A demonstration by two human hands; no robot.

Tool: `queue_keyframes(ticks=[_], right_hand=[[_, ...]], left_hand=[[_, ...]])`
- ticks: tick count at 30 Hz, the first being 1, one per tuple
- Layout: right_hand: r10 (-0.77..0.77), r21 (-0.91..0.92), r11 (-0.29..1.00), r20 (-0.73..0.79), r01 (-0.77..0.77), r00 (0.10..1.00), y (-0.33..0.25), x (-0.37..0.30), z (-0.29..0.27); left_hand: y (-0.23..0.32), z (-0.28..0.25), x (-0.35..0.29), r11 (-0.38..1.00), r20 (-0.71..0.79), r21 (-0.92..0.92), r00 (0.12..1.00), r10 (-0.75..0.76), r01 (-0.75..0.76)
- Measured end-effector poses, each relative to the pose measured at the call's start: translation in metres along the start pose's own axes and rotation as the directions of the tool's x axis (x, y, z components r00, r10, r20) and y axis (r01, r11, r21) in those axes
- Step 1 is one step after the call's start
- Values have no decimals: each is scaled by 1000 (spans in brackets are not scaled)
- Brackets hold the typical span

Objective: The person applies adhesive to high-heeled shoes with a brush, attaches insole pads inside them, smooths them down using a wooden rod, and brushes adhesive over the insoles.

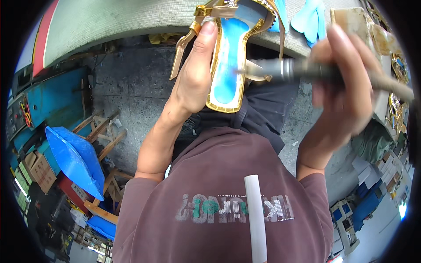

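While the left hand [193, 72] grips a gold-trimmed sandal [230, 52] by its side, thumb laid along the rim and fingers wrapped behind, the shoe is held with its bright blue insole facing up toward the person. The right hand [346, 83] is closed around the handle of a brush [302, 70], whose metal ferrule and pale tip reach leftward and meet the insole near its middle. The two hands are apart, joined only through brush and shoe.

Beyond the hands runs the edge of a grey workbench [109, 22]; blue gloves [309, 19] lie on it just past the right hand. More gold-framed sandal parts [397, 105] sit to the right of that hand.

Below and left of the left hand, a blue plastic seat [72, 158] rests on a wooden frame, and further left stand brown cardboard boxes [37, 168] with small labels too blurred to tell. Below the right hand, at the lower right, are blue and white cartons [368, 197]. A white tube [255, 215] hangs against the person's maroon shirt [210, 175].
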State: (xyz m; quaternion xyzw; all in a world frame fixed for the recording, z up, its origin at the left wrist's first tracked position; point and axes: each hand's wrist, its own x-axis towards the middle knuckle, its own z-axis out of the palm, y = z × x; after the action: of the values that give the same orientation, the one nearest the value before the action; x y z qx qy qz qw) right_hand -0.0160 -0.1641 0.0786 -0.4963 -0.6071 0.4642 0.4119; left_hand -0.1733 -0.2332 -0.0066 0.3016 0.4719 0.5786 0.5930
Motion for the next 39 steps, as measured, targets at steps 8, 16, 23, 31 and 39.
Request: queue_keyframes(ticks=[8, 16, 23, 31, 39], right_hand=[[-590, -312, 779, -68, 544, 805, 7, -11, -97], [-187, -309, 930, 71, 200, 980, -1, -102, -126], [-547, -722, 691, -503, 22, 670, 14, -72, -280], [-39, -624, 671, -570, -401, 821, 173, 132, -524], [45, -559, 700, -586, -444, 809, 204, 224, -590]], left_hand=[[-14, -10, -2, 988, -107, 116, 987, 116, -104], [-34, 112, -11, 922, 326, 73, 883, 337, -379], [-5, 285, 24, 294, 731, 392, 489, 475, -872], [-23, 117, 20, 614, 593, 445, 728, 343, -652], [3, 40, -3, 604, -113, 752, 852, 512, -263]])
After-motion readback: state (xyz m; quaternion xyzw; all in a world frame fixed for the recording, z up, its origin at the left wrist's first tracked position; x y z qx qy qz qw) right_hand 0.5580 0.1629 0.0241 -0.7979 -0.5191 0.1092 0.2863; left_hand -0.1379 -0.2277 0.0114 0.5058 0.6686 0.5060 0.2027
